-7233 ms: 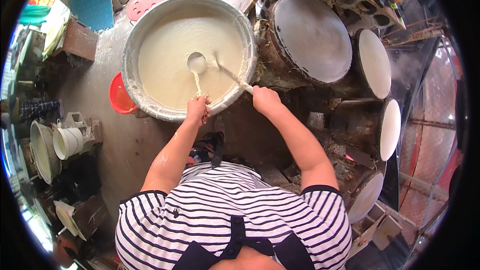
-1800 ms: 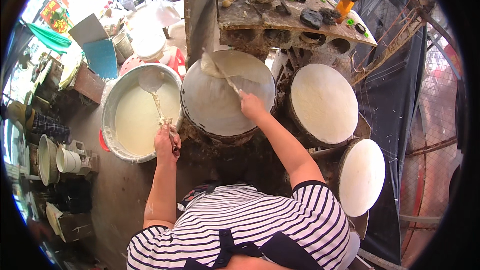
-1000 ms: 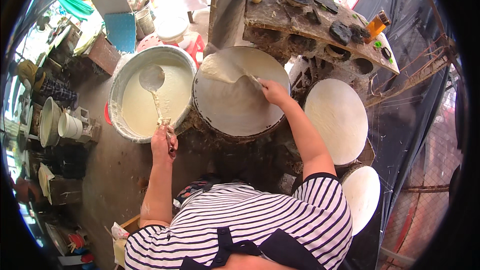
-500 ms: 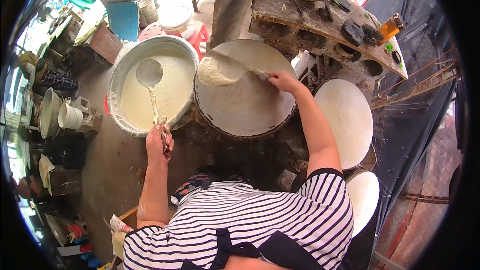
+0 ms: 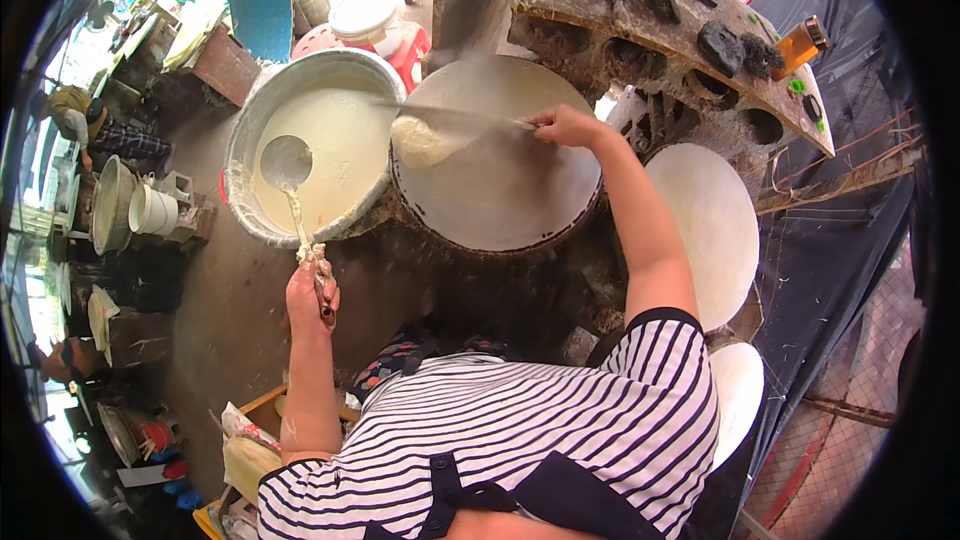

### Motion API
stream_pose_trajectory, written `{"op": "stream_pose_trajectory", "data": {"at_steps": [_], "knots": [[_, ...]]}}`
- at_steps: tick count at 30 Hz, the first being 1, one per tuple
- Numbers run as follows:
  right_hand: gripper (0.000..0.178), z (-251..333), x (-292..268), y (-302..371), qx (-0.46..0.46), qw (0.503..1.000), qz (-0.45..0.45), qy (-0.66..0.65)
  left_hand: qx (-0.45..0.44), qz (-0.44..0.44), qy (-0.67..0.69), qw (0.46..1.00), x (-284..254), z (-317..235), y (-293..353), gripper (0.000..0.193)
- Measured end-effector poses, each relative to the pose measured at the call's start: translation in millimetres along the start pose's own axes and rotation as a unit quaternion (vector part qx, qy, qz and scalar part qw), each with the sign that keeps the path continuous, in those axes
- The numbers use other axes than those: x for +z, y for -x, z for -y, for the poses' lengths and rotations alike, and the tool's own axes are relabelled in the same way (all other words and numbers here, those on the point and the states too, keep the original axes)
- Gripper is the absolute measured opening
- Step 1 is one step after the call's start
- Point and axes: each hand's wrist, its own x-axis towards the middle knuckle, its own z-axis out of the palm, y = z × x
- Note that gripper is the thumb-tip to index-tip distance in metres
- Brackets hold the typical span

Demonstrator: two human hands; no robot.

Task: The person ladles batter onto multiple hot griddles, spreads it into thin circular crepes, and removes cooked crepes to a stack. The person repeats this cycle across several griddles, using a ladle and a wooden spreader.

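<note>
- A ladle (image 5: 287, 164) with a round metal bowl and a thin, batter-crusted handle is gripped at its near end by the left hand (image 5: 312, 285), which is closed tight around it; the bowl is held over the batter.
- A flat spreader (image 5: 440, 132) with a long thin handle is gripped by the right hand (image 5: 562, 125), fingers closed around the handle end; its pale, batter-coated blade lies on the left part of the griddle.
- One large round metal basin (image 5: 243, 145), its rim smeared with dried batter, is seen at the left, filled with smooth cream-white batter (image 5: 335, 145).
- One round, dark-rimmed griddle (image 5: 510, 190) is set just right of the basin, its surface smooth and grey-white, and steam rises at its far edge.
- Three round white discs are counted at the right: one large disc (image 5: 712, 230), a smaller disc (image 5: 738, 395) nearer, and a third partly hidden below it.
- A rough, soot-blackened clay stove top (image 5: 660, 35) with several round holes is seen at the far right, with an orange bottle (image 5: 800, 43) standing on it.
- A red stool (image 5: 405, 40) and a white bucket (image 5: 362, 13) are seen beyond the basin.
</note>
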Motion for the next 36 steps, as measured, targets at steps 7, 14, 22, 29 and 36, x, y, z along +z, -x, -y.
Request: {"op": "stream_pose_trajectory", "data": {"at_steps": [7,14,22,29,36], "knots": [[0.035,-21,18,64,-0.04,0.999,0.004,0.03,-0.02,0.012,-0.018,1.0,-26,-6,-4,0.017],[0.024,-16,188,177,0.089,0.95,-0.296,-0.045,-0.069,0.089,-0.036,0.993,-71,-19,-49,0.016],[0.021,173,357,-15,0.022,0.729,-0.289,-0.62,-0.11,0.137,-0.103,0.979,-105,-52,-85,0.02],[0.033,195,403,33,0.053,0.587,-0.394,-0.705,-0.13,0.149,-0.122,0.973,-142,-72,-102,0.023],[0.034,185,399,-19,0.081,0.752,-0.388,-0.526,-0.131,0.135,-0.159,0.969,-138,-61,-96,0.028]]}}
